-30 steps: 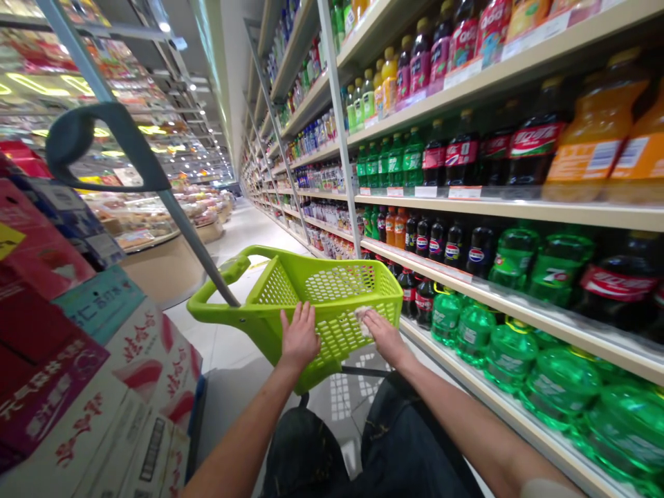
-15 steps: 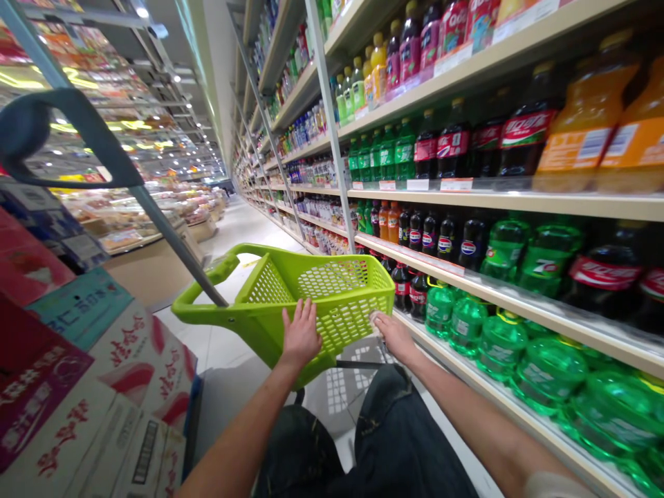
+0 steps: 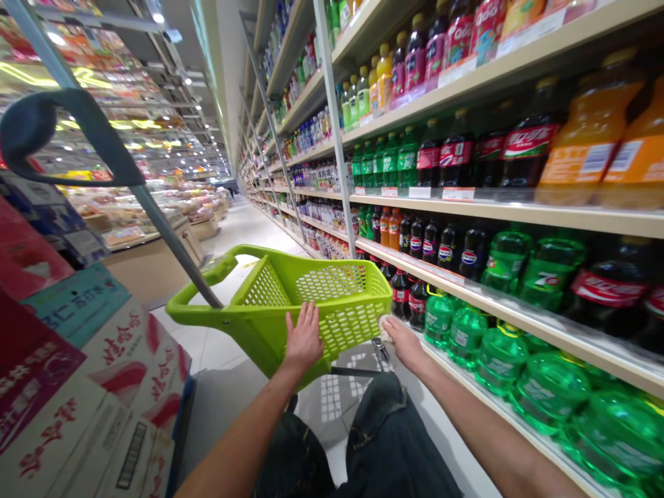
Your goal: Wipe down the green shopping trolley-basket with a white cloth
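A: Colour of the shopping trolley (image 3: 274, 319)?
B: Lime green, patterned with rows of rounded perforations; its handle (image 3: 101, 130), dark blue-grey.
A: And the crumpled wad (image 3: 384, 328)?
B: Off-white. The jeans (image 3: 389, 443) are dark blue; the shelf edges (image 3: 498, 209), cream; the cartons (image 3: 111, 360), white with red lettering.

Tall cream shelves (image 3: 503, 211) climb the right side here, grey posts (image 3: 339, 152) splitting them, and look at that pale floor (image 3: 236, 225) running away into the distance, low counters (image 3: 155, 266) on the left, bright lamps (image 3: 158, 17) and yellow light strips (image 3: 25, 76) glowing overhead
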The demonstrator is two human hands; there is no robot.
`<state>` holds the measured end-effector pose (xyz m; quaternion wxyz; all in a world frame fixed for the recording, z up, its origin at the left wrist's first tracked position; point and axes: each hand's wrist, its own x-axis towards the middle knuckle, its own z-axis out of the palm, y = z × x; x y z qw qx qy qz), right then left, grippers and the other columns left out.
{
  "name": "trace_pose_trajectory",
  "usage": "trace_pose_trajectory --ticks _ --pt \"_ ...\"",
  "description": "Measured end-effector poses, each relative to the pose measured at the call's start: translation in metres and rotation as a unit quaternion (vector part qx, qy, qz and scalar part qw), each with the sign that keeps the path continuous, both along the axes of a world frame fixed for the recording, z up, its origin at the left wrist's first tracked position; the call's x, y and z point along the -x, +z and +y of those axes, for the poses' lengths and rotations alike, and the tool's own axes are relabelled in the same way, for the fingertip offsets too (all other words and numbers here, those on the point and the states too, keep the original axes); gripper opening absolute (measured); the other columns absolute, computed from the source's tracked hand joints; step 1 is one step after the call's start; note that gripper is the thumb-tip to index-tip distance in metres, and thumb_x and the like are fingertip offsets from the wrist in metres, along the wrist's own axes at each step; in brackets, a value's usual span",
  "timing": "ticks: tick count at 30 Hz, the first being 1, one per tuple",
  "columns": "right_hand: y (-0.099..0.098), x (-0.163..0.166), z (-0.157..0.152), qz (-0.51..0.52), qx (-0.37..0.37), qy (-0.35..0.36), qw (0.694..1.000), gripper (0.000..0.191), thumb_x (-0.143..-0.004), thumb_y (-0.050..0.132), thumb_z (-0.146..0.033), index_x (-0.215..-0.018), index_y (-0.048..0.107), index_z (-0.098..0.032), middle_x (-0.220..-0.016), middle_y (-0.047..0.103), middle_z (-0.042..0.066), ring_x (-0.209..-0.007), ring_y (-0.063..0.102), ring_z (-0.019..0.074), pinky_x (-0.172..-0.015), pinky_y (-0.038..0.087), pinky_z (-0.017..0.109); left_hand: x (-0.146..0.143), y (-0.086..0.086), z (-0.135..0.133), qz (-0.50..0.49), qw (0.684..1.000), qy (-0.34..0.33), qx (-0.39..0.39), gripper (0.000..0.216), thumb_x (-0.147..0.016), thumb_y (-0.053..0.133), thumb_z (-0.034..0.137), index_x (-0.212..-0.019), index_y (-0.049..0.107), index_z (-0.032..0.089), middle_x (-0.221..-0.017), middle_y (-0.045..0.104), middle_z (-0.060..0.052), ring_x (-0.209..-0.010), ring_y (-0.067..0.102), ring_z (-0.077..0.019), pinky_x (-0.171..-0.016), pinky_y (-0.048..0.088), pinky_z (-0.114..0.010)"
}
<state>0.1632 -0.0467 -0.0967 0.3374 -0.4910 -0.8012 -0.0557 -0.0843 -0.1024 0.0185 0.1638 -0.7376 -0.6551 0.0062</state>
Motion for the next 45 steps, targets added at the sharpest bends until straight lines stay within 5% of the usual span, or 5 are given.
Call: trace_pose_trajectory --ticks 19,25,31,38,45 --pt "0.006 0.006 0.018 0.125 -0.071 -0.041 0.989 0.054 -0.070 0.036 -0.003 -0.120 0.050 -0.017 -0.132 0.042 0.007 -0.121 0.041 0.0194 -0.098 0.039 0.035 0.001 -0.008 0.006 -0.047 0.999 0.001 0.000 0.070 -0.071 0.042 0.028 -0.136 0.020 0.011 -0.146 0.012 -0.008 -0.134 -0.001 -0.0264 -0.104 0.008 -0.057" --pt "-0.034 0.018 -0.002 0.065 0.005 -0.057 0.996 0.053 -0.061 0.036 0.001 -0.103 0.061 -0.018 -0.111 0.061 0.008 -0.100 0.059 0.0209 -0.081 0.052 0.035 0.009 -0.011 0.006 -0.055 0.998 -0.016 -0.001 0.069 -0.072 0.043 0.026 -0.136 0.021 0.014 -0.146 0.013 -0.005 -0.134 0.000 -0.0247 -0.105 0.004 -0.055" --pt "0.021 0.041 0.004 0.109 -0.080 0.015 0.991 0.056 -0.069 0.033 0.001 -0.119 0.051 -0.017 -0.130 0.045 0.009 -0.122 0.039 0.0181 -0.100 0.037 0.037 0.014 -0.002 0.006 -0.079 0.996 -0.045 0.017 0.062 -0.073 0.039 0.022 -0.134 0.027 0.014 -0.145 0.018 -0.006 -0.134 0.009 -0.0227 -0.105 0.001 -0.056" --pt "0.002 0.078 -0.004 0.019 -0.013 0.106 0.994 0.054 -0.065 0.038 0.003 -0.111 0.058 -0.016 -0.114 0.059 0.011 -0.110 0.052 0.0200 -0.089 0.047 0.036 0.022 0.003 0.007 -0.100 0.993 -0.068 0.010 0.060 -0.073 0.038 0.022 -0.132 0.030 0.013 -0.144 0.020 -0.007 -0.133 0.011 -0.0221 -0.105 0.002 -0.056" --pt "0.051 0.111 -0.001 0.100 -0.038 0.126 0.986 0.054 -0.070 0.033 0.001 -0.118 0.053 -0.015 -0.126 0.050 0.010 -0.121 0.041 0.0183 -0.101 0.035 0.038 0.043 0.007 0.008 -0.089 0.995 -0.039 -0.010 0.061 -0.073 0.037 0.019 -0.133 0.027 0.010 -0.143 0.024 -0.010 -0.133 0.013 -0.0229 -0.105 0.003 -0.054"
